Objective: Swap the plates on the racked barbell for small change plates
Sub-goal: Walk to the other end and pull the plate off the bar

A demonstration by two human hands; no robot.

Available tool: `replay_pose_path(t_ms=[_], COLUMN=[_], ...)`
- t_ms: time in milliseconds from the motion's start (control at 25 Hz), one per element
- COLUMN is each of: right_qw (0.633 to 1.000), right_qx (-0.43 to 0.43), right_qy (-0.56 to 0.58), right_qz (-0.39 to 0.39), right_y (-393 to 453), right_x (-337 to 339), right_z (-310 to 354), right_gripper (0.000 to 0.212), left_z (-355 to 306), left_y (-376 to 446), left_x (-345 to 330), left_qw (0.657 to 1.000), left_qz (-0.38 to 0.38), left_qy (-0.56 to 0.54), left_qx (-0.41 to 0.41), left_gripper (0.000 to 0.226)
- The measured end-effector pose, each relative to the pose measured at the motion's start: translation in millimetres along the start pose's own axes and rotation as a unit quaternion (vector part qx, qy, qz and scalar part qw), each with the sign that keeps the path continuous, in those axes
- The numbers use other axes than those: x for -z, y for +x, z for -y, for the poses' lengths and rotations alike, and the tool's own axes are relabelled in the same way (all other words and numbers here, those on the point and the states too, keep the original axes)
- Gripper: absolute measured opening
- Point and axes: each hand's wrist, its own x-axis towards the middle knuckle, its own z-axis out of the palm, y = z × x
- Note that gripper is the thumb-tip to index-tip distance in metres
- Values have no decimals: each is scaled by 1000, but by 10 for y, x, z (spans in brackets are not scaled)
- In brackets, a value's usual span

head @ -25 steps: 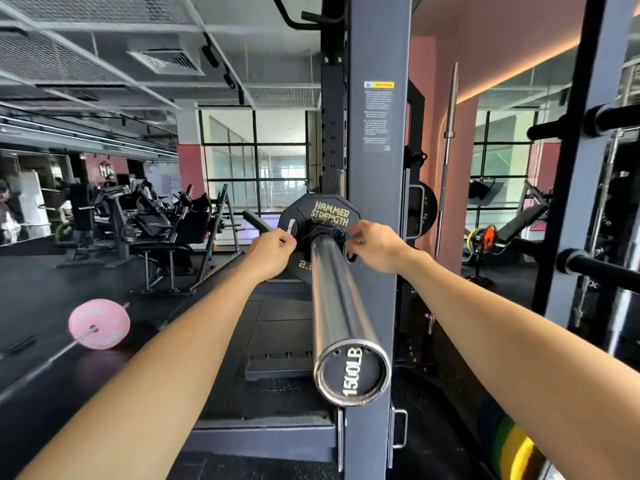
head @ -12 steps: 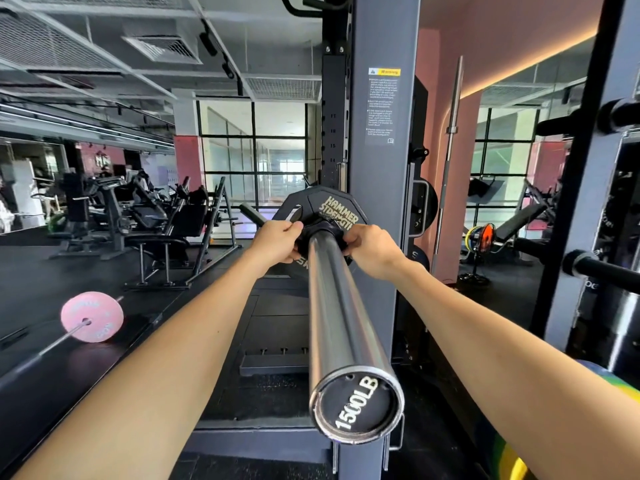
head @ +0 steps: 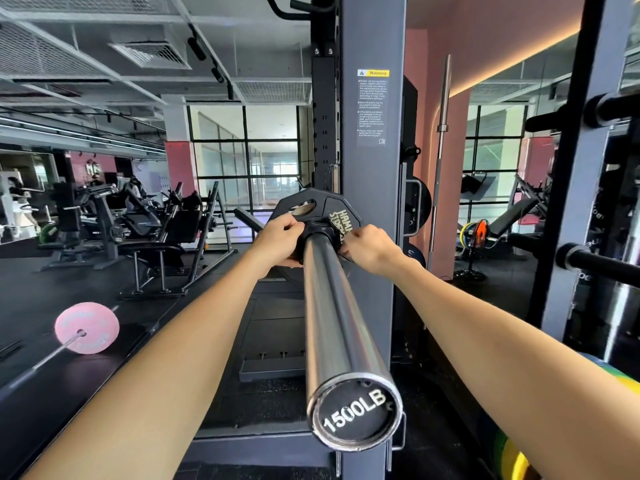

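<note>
- Gripping from both sides, the left hand (head: 281, 241) and right hand (head: 370, 250) have their fingers curled around the small black plate (head: 313, 211) at the inner end of the barbell sleeve (head: 341, 317), hard against the rack upright (head: 372, 202).
- Judged by its size, the plate is light, rigid and hard-edged; the cut-out grip hole near its top looks the surest hold, otherwise opposite rim edges.
- It should slide easily on the smooth steel sleeve, though tilting could make it bind.
- A dark hub or collar (head: 320, 233) sits between the hands; which it is I cannot tell.
- The upright crowds the right hand; the sleeve's length toward the "1500LB" end cap (head: 355, 414) is bare.
- A pink-plated bar (head: 87, 328) lies on the floor left; coloured plates (head: 512, 459) sit low right.
</note>
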Motion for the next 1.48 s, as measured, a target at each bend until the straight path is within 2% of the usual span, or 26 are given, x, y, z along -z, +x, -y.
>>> replay_pose_path(t_ms=[120,160,320,400,520,680,800,880,1000,1080,1200,1280,1360,1480], right_qw=[998,998,997,998,999,998,998,999,987,978,985,996,997,993], right_qx=[-49,-57,-73,-67,-39,-18,-5,-14,-58,-56,-32,-19,-26,-69], right_qy=[28,23,-6,-5,-35,-55,-64,-43,133,187,165,85,78,91], right_qz=[-15,-9,-4,-8,13,14,-13,-26,-68,-76,-32,-15,-3,13], right_y=[39,62,207,285,335,360,316,300,351,364,319,277,270,257], right_x=[66,65,-33,-49,-19,5,17,-14,4,62,102,100,91,94], right_z=[227,303,430,440,470,434,476,450,283,292,510,561,495,382], right_gripper=[69,73,57,47,46,39,26,27,29,31,45,55,43,34], left_z=[-99,-105,-136,-167,-175,-123,-134,-134,-165,-168,-144,-133,-135,-190], left_y=[-24,-15,-46,-73,-69,42,57,33,-12,-85,-115,-185,-209,-228], left_x=[-18,-20,-40,-51,-113,-204,-231,-236,-291,-331,-328,-257,-182,-173], left_qw=[1000,1000,998,994,987,986,983,981,977,970,964,958,955,962], left_qz=[12,14,38,66,100,47,41,41,-2,-42,-45,44,77,51], left_qy=[-5,-8,-6,6,-39,-128,-152,-158,-183,-209,-233,-236,-229,-210], left_qx=[4,10,47,83,121,100,97,103,113,114,123,157,170,169], left_gripper=[25,28,29,37,43,21,16,20,15,23,27,30,31,21])
